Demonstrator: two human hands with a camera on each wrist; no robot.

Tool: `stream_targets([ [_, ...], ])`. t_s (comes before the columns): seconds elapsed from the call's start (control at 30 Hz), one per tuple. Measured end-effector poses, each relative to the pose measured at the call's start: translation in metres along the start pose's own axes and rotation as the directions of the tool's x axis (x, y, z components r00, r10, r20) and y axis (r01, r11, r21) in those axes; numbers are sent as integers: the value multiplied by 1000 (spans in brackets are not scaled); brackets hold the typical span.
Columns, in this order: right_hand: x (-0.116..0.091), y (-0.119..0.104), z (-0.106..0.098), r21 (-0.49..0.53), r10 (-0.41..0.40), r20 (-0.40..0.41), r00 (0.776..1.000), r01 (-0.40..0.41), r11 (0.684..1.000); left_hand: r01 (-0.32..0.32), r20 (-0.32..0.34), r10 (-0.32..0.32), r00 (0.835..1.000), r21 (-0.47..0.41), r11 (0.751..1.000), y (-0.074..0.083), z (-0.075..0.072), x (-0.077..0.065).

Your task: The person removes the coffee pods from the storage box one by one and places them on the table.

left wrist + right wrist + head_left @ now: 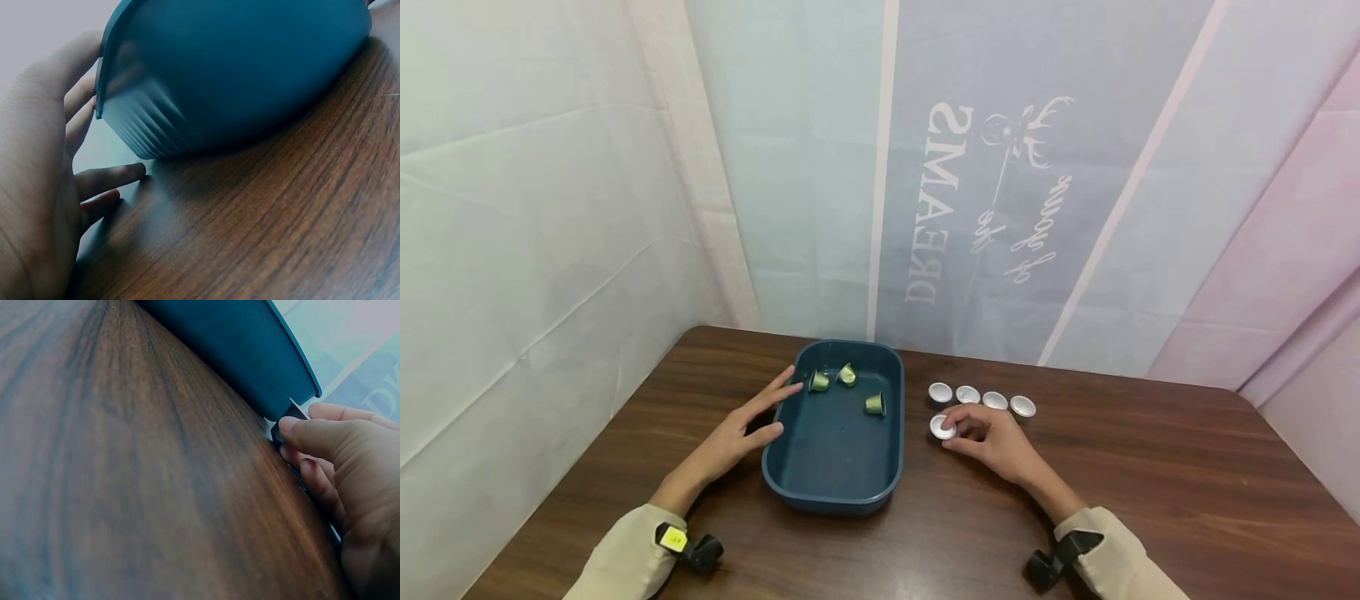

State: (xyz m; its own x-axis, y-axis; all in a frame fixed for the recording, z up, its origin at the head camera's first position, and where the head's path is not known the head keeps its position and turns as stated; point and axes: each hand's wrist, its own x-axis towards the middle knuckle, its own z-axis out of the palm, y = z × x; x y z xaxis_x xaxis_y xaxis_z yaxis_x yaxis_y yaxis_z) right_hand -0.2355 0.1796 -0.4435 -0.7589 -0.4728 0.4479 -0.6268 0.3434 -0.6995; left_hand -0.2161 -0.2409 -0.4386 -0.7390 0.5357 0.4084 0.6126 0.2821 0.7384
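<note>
My right hand pinches a dark coffee capsule with a silver lid between thumb and fingers, low over the table just right of the blue plastic tray. Its lid faces up in the head view. My left hand lies against the tray's left side, fingers spread and mostly straight, with fingertips at the rim. In the left wrist view, two lower fingers reach toward the tray's base. Inside the tray, three green-gold capsules lie in its far half: one at the left, one tipped, one at the right.
Several more capsules stand in a row, silver lids up, beyond my right hand, from a left one to a right one. The brown wooden table ends at a printed cloth backdrop. Black camera straps sit on both wrists.
</note>
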Motion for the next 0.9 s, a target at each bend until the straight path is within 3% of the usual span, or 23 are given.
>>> stream_targets([
  [0.6,3,2,0,7,17,-10,1000,-17,1000,4,-3,-4,1000,2,1000,-3,0,-1],
  [0.9,4,-25,-4,42,-57,0,998,57,998,-3,-5,3,1000,1,1000,-1,1,0],
])
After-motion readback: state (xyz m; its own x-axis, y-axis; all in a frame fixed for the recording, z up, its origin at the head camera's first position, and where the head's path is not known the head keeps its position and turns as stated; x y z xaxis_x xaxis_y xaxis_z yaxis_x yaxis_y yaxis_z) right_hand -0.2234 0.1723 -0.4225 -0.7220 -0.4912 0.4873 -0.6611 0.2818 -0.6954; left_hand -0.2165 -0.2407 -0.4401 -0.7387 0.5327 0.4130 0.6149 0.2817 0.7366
